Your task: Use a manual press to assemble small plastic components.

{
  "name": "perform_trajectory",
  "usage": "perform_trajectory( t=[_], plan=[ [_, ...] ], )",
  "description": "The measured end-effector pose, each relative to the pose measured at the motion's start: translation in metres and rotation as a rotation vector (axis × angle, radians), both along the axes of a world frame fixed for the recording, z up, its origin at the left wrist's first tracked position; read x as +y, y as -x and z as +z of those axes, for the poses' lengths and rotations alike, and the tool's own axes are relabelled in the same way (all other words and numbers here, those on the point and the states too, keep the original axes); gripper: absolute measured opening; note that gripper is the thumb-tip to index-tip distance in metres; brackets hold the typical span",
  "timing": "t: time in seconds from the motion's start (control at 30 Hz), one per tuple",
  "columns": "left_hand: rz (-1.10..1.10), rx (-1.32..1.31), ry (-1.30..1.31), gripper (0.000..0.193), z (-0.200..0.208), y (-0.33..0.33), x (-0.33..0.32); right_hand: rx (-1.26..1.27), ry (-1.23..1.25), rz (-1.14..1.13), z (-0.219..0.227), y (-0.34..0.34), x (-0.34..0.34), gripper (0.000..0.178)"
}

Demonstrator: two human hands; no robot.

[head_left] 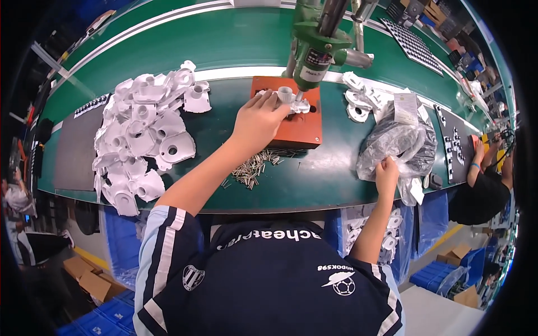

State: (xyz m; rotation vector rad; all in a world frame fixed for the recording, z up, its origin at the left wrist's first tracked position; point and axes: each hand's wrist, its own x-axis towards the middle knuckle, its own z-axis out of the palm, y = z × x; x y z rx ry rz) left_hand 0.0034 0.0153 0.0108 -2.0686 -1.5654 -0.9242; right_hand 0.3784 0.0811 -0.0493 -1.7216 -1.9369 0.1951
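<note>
Left hand [260,117], fingers partly bent and set over a white plastic part [284,95], thumb along its near side; the part lies on an orange block [305,129] beneath a green press [316,42]; whether the press tip touches it cannot be told. Right hand [386,167], fingertips drawn together, pinching the near left side of a clear plastic bag [412,145], whose contents are hard to make out.

Just in front of the block, a heap of metal pins [252,171] lies below the left forearm; the pile of white parts [151,92] at left reaches the near edge of the desk [336,168], as does the bag at right; between block and bag, a broad stretch of green surface shows, with a narrower one between pile and block; both forearms cross the near edge. Farther out: a dark mat [75,151] at far left; 1 loose group of white parts [352,81] beyond the bag; a dark board with small pieces [457,145] to its right.
</note>
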Motion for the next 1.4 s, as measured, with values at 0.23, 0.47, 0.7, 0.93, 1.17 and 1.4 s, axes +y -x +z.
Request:
perform_trajectory(
  t=[0.23, 0.47, 0.7, 0.93, 1.17, 1.4],
  plan=[
    [-0.109, -0.104, 0.102, 0.013, 0.002, 0.009, -0.004, 0.186, 0.050, -0.149, -0.003, -0.008, -0.004, 0.016],
    [-0.108, -0.087, 0.134, 0.011, 0.003, 0.012, -0.005, 0.412, -0.269, -0.233, 0.017, -0.014, -0.010, 0.016],
    [-0.106, -0.087, 0.182, 0.012, -0.008, 0.013, -0.005, 0.610, -0.090, 0.222, 0.077, 0.047, -0.010, 0.007],
    [-0.057, -0.039, 0.202, 0.057, -0.004, 0.004, -0.011, 0.385, 0.028, 0.703, 0.072, 0.183, 0.017, 0.015],
    [-0.101, -0.122, 0.213, 0.061, -0.003, 0.002, -0.012, 0.270, 0.158, 0.651, 0.068, 0.218, 0.039, 0.020],
    [-0.088, -0.103, 0.196, 0.063, -0.007, 0.003, -0.010, 0.170, -0.064, 0.523, 0.059, 0.225, 0.035, 0.025]
  ],
)
